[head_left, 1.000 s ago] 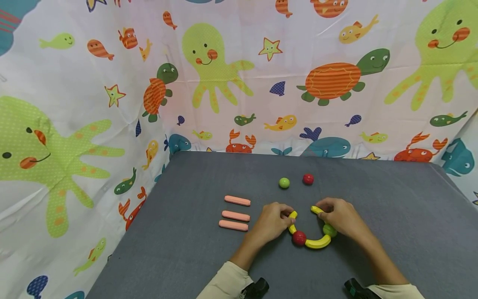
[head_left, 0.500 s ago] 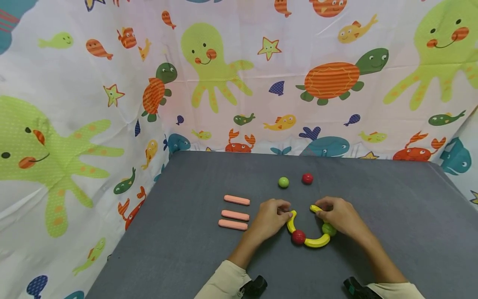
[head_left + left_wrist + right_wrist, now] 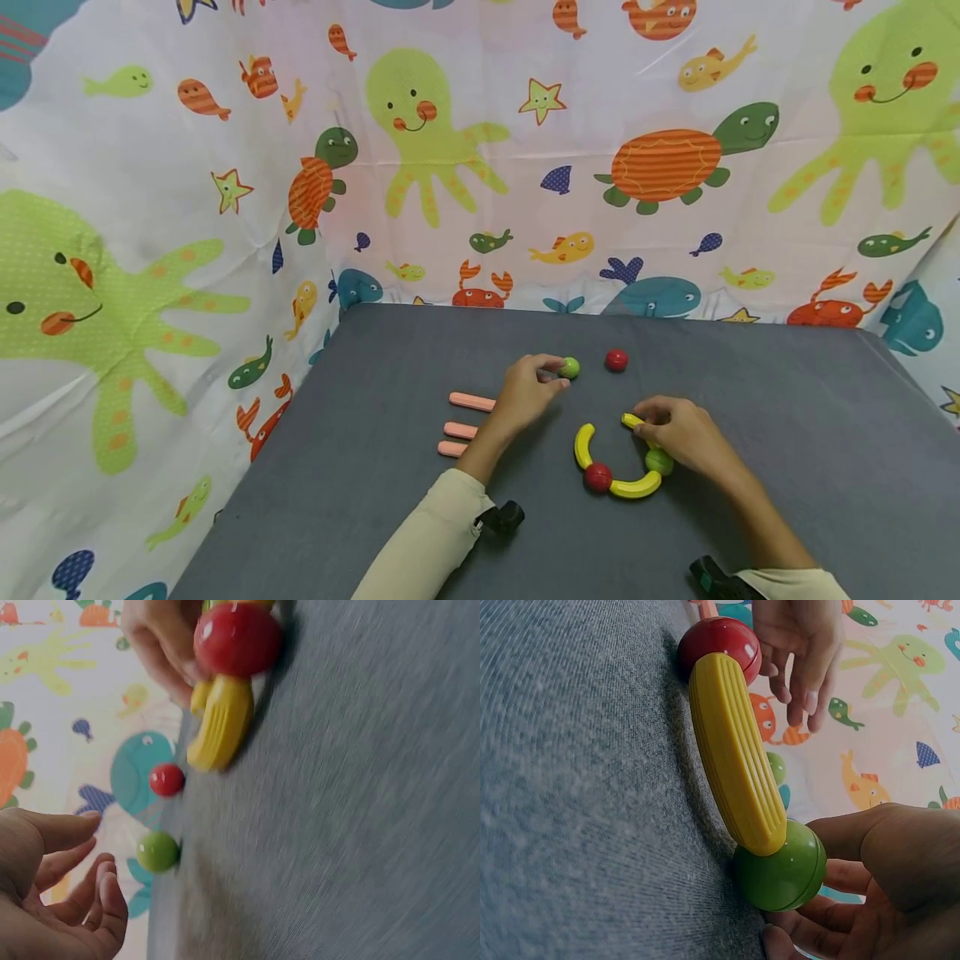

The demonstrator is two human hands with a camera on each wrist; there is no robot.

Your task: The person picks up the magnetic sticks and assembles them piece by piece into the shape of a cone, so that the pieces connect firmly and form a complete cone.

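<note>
Empty, half-spread left hand (image 3: 527,392) moved beside green ball (image 3: 572,367) (table edge (image 3: 480,310) beyond); right hand (image 3: 678,429) pinches banana (image 3: 631,420).

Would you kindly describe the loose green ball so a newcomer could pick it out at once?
Find the grey table before the sea-animal curtain. Beyond its curve of yellow pieces and balls, toward the far edge, sits a loose red ball. The loose green ball lies just left of it, beside the left hand; the other green ball sits in the curve.
</note>
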